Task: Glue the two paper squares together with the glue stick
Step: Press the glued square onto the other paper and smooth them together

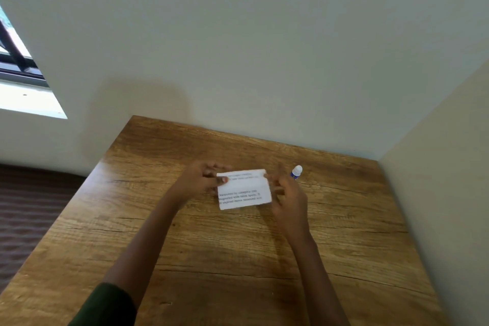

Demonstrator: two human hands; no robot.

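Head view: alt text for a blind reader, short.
Left hand and right hand hold white printed paper over a brown wooden table, pinching its left and right edges. A blue glue stick with a white cap stands beyond the right hand.

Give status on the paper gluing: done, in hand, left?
Done: nothing confirmed; the glue stick stands on the table with its white cap on, unheld. In hand: the left hand and right hand pinch the printed paper by its side edges; one sheet or two stacked, unclear. Left: probably gluing, or just pressing flat.
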